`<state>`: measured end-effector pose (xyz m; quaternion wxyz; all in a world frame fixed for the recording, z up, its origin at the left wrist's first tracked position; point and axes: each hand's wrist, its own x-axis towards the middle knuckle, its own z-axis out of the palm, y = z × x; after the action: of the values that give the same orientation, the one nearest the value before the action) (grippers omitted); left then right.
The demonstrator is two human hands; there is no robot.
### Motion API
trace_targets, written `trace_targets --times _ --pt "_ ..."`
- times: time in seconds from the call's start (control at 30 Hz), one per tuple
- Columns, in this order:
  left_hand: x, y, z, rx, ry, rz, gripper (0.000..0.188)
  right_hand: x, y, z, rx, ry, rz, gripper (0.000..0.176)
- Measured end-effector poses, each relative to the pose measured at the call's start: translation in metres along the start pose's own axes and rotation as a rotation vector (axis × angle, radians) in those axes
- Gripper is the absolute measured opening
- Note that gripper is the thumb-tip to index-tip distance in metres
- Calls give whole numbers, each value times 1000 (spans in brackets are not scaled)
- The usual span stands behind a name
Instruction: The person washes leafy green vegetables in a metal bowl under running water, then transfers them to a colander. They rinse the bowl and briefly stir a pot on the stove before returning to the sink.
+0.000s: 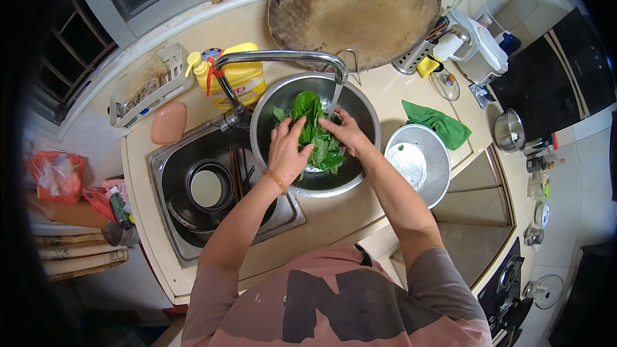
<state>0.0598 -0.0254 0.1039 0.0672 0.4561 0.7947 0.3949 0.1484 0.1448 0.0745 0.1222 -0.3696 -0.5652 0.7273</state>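
Note:
Green leafy vegetables (318,137) lie in a large stainless steel bowl (356,173) on the counter. Water runs into the bowl from a curved chrome faucet (284,56). My left hand (290,149) rests against the left side of the leaves, its fingers spread. At their right side, near the stream, is my right hand (348,131), fingers spread and touching the leaves. The fingertips of both hands are partly among the leaves. A metal colander (441,173) with a few leaf bits in it stands right of the bowl.
Left of the bowl is a sink (181,248) holding pots. Behind it stand a yellow detergent jug (246,74), a pink soap dish (168,123) and a white plastic basket (159,94). A big round wooden board (354,9) leans at the back. A green cloth (436,125) lies beyond the colander.

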Motion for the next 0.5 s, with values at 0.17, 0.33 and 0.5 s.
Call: trace_targets --times 0.17,0.33,0.5 --pt "5 -1 6 121 -139 -15 49 6 4 -9 -60 39 -23 27" --pt "3 -24 -9 -54 -72 -38 35 5 -14 -32 -41 -26 -66 29" --pt "5 -33 -18 -218 31 -86 28 -4 -24 -39 -33 -79 -46 38"
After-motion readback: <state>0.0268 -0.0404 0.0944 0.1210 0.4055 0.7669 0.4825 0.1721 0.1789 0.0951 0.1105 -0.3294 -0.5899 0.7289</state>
